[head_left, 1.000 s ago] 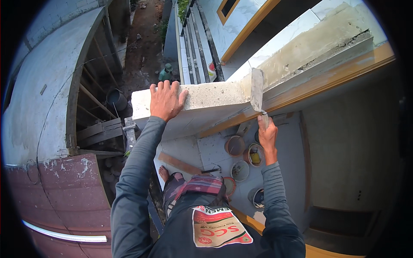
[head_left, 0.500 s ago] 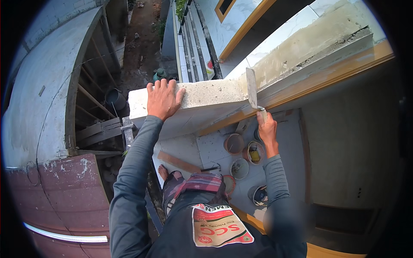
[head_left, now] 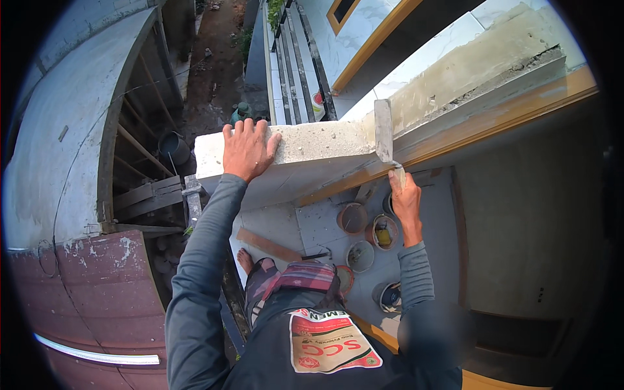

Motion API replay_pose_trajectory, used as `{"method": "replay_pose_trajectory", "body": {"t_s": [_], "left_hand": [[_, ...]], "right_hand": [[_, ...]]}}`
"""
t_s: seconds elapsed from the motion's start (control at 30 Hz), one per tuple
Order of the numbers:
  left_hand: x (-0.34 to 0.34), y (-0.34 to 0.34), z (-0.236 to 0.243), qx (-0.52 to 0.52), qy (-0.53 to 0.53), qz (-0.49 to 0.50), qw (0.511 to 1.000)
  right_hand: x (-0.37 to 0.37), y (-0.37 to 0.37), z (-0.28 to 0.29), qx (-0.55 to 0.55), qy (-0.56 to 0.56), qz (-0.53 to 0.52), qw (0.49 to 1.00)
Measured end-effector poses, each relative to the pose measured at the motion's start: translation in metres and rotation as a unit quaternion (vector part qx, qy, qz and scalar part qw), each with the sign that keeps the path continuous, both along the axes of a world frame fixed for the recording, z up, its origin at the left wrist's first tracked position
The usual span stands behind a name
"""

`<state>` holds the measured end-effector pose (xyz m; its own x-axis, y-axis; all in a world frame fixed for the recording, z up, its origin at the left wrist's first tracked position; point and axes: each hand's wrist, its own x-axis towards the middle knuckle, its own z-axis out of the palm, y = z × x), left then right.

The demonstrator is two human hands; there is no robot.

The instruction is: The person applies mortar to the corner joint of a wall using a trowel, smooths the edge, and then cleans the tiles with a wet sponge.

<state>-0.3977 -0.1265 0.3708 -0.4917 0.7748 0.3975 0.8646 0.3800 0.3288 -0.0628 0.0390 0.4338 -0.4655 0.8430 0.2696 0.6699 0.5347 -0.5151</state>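
Note:
A pale, rough-topped wall block (head_left: 325,140) spans the top of the low wall in front of me. My left hand (head_left: 249,151) lies on its left part, fingers apart, fingertips at the far edge. At the block's right end, my right hand (head_left: 407,207) is closed round the handle of a trowel (head_left: 383,131). The flat, grey-smeared blade stands against the joint between the block and the mortar-coated wall (head_left: 468,55).
Below, on the tiled floor, are several buckets (head_left: 359,256), a hammer (head_left: 318,255) and a wooden plank (head_left: 268,244). Black metal rails (head_left: 299,65) run beyond the wall. A curved concrete slab (head_left: 71,123) and dark red sheeting (head_left: 84,292) lie to the left.
The trowel blade has turned and shows a broader face, now more upright. My right hand has dropped slightly. My left hand stays in place on the block.

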Motion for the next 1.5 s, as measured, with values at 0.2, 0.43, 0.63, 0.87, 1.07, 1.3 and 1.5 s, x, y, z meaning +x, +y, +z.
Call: {"method": "replay_pose_trajectory", "body": {"t_s": [0.2,0.43,0.63,0.87,1.07,1.3,1.5], "left_hand": [[-0.003,0.0,0.002,-0.005,0.014,0.006,1.0],[0.0,0.004,0.007,0.0,0.005,-0.005,1.0],[-0.001,0.0,0.005,-0.005,0.003,-0.001,1.0],[-0.001,-0.001,0.001,0.004,0.018,0.004,1.0],[0.0,0.003,0.006,-0.003,0.01,-0.003,1.0],[0.002,0.005,0.001,0.025,0.026,-0.009,0.999],[-0.005,-0.002,-0.008,0.002,0.013,0.006,1.0]], "right_hand": [[0.002,-0.009,0.035,-0.026,-0.069,-0.008,0.997],[-0.001,0.001,0.026,-0.028,-0.154,0.001,0.988],[-0.01,0.006,0.047,-0.064,-0.155,0.012,0.986],[-0.015,-0.004,0.047,-0.06,-0.211,0.017,0.976],[-0.002,0.007,0.045,-0.042,-0.194,-0.005,0.98],[0.015,0.011,0.042,-0.03,-0.176,-0.011,0.984],[-0.001,0.003,0.046,-0.05,-0.159,0.006,0.986]]}}
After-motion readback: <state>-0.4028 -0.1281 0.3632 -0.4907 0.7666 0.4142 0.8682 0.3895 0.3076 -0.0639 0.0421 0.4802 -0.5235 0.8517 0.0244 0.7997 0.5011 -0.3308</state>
